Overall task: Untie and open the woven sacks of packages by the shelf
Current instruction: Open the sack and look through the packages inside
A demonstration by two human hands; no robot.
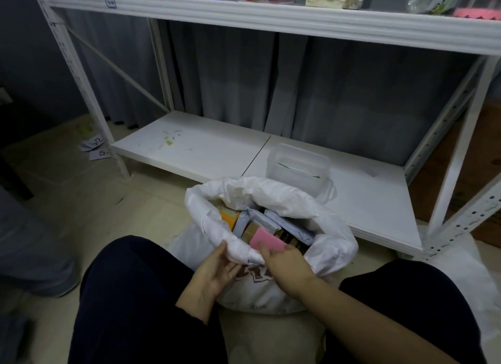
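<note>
A white woven sack stands open on the floor between my knees, its rim rolled down. Inside lie several packages: a pink one, an orange box, a brown box and grey mailers. My left hand holds the near rolled rim from the left, thumb on top. My right hand grips the same rim just to the right, fingers curled over the edge beside the pink package.
A white metal shelf rack stands right behind the sack. A clear plastic container sits on its bottom board. Paper labels lie on the floor at left. Another white sack lies at right.
</note>
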